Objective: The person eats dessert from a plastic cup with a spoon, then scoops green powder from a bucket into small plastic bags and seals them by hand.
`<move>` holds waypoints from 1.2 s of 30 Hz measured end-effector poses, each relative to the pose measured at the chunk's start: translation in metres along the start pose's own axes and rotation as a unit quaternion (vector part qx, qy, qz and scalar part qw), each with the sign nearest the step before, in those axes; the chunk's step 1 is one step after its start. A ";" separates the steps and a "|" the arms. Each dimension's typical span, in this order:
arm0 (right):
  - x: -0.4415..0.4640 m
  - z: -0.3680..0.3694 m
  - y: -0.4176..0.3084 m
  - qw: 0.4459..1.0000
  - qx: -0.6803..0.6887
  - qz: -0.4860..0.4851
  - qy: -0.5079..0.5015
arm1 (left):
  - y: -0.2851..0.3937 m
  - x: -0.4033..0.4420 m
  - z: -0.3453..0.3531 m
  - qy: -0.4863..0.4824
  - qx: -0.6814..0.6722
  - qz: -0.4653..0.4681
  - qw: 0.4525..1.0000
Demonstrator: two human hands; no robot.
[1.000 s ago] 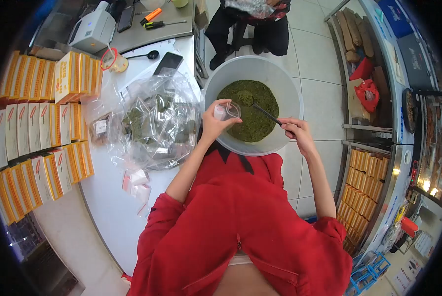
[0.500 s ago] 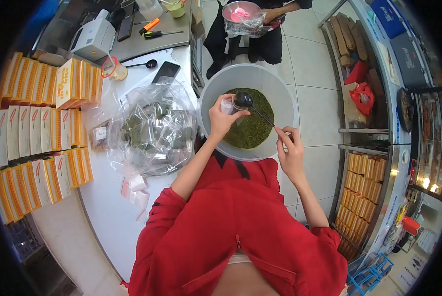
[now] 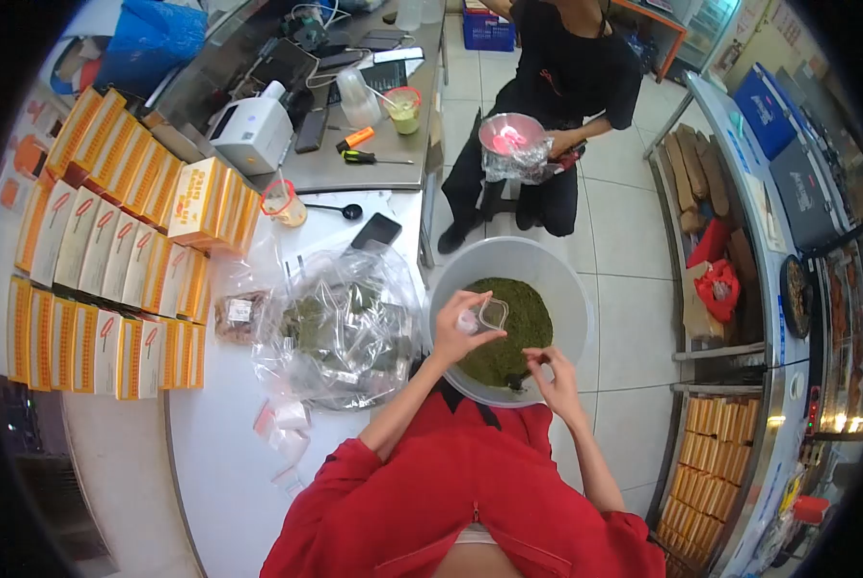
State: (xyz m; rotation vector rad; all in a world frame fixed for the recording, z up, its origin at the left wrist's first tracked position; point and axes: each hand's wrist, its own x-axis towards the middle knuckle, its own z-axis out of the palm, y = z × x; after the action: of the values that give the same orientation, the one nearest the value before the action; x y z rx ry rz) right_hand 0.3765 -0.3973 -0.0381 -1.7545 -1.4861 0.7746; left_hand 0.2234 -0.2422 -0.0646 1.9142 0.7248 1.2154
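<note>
A large whitish tub (image 3: 571, 313) stands in front of me with dark green, crumbly material (image 3: 518, 306) in it. Over the tub, my left hand (image 3: 458, 332) is closed on a small clear plastic bag (image 3: 493, 314), its mouth spread open. My right hand (image 3: 555, 381) pinches the thin handle of a black spoon near the tub's front right rim. The spoon's dark bowl (image 3: 515, 380) is low in the tub against the green material, and part of it is hard to make out.
On the left table lie a big clear bag (image 3: 345, 328) of green packets, small plastic bags (image 3: 285, 424), a phone (image 3: 377, 231) and another black spoon (image 3: 351, 211). Stacked yellow boxes (image 3: 113, 260) line its left edge. Ahead sits a person (image 3: 571, 77) with a metal bowl (image 3: 511, 135).
The spoon has left the bag's mouth and gone down to the tub's near side with my right hand. My left hand still holds the bag. The view has tilted upward, showing more of the seated person.
</note>
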 end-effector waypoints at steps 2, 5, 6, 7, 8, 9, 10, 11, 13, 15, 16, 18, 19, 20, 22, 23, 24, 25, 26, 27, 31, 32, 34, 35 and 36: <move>0.020 0.014 -0.007 0.935 0.292 0.053 0.193 | -0.004 -0.001 0.001 -0.043 -0.172 -0.103 0.979; 0.051 0.008 -0.032 0.945 0.228 -0.018 0.233 | 0.015 0.000 -0.014 -0.149 -0.289 -0.234 0.916; 0.055 0.007 -0.029 0.945 0.230 -0.020 0.232 | 0.030 0.002 -0.022 -0.165 -0.258 -0.224 0.926; 0.059 0.006 -0.025 0.952 0.236 -0.020 0.195 | 0.033 0.000 -0.026 -0.164 -0.254 -0.223 0.927; 0.062 0.006 -0.024 0.957 0.241 -0.021 0.158 | 0.036 -0.004 -0.030 -0.183 -0.252 -0.280 0.908; 0.063 0.007 -0.025 0.957 0.244 -0.024 0.157 | 0.038 -0.006 -0.033 -0.201 -0.248 -0.335 0.887; 0.063 0.003 -0.033 0.963 0.215 -0.031 0.158 | 0.045 -0.004 -0.030 -0.133 -0.239 -0.261 0.926; 0.061 -0.001 -0.041 0.969 0.185 -0.038 0.158 | 0.043 -0.005 -0.030 -0.132 -0.237 -0.260 0.927; 0.057 -0.006 -0.057 0.971 0.159 -0.056 0.168 | 0.038 -0.005 -0.031 -0.042 -0.113 -0.173 0.978; 0.056 -0.005 -0.063 0.973 0.131 -0.073 0.177 | 0.041 -0.005 -0.037 -0.049 -0.126 -0.180 0.974; 0.056 -0.005 -0.063 0.971 0.163 -0.068 0.164 | 0.044 -0.003 -0.040 -0.058 -0.139 -0.188 0.970; 0.056 -0.005 -0.063 0.967 0.193 -0.063 0.152 | 0.050 0.001 -0.044 -0.063 -0.138 -0.166 0.974; 0.054 -0.006 -0.063 0.971 0.187 -0.068 0.136 | 0.053 0.002 -0.045 -0.068 -0.135 -0.145 0.978; 0.053 -0.007 -0.064 0.974 0.181 -0.072 0.120 | 0.055 0.004 -0.048 -0.067 -0.135 -0.145 0.978; 0.050 -0.006 -0.068 0.973 0.176 -0.078 0.128 | 0.059 0.008 -0.053 -0.136 -0.145 -0.187 0.962; 0.049 -0.006 -0.070 0.972 0.171 -0.084 0.136 | 0.062 0.009 -0.054 -0.136 -0.145 -0.187 0.962; 0.048 -0.007 -0.073 0.972 0.170 -0.084 0.136 | 0.066 0.010 -0.055 -0.144 -0.137 -0.182 0.963; 0.048 -0.007 -0.076 0.973 0.180 -0.086 0.117 | 0.069 0.011 -0.056 -0.152 -0.130 -0.177 0.964; 0.048 -0.008 -0.078 0.973 0.190 -0.089 0.100 | 0.071 0.013 -0.057 -0.152 -0.130 -0.176 0.964; 0.047 -0.008 -0.082 0.973 0.189 -0.089 0.100 | 0.073 0.014 -0.057 -0.165 -0.114 -0.140 0.970; 0.045 -0.005 -0.094 0.974 0.172 -0.098 0.109 | 0.083 0.015 -0.055 -0.171 -0.104 -0.095 0.975; 0.044 -0.004 -0.095 0.974 0.163 -0.103 0.116 | 0.085 0.015 -0.056 -0.170 -0.104 -0.096 0.975; 0.046 -0.011 -0.089 0.977 0.092 -0.153 0.114 | 0.087 0.016 -0.059 -0.160 -0.050 -0.073 0.983; 0.047 -0.014 -0.086 0.972 0.023 -0.203 0.113 | 0.085 0.015 -0.064 -0.159 -0.050 -0.077 0.983; 0.048 -0.017 -0.085 0.973 0.022 -0.202 0.108 | 0.083 0.016 -0.071 -0.177 -0.017 -0.083 0.981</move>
State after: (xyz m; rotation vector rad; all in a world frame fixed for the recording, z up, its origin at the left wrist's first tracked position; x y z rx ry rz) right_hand 0.3495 -0.3442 0.0405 -1.3853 -1.5893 0.3905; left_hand 0.1707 -0.2563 0.0316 1.9307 0.6510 0.7530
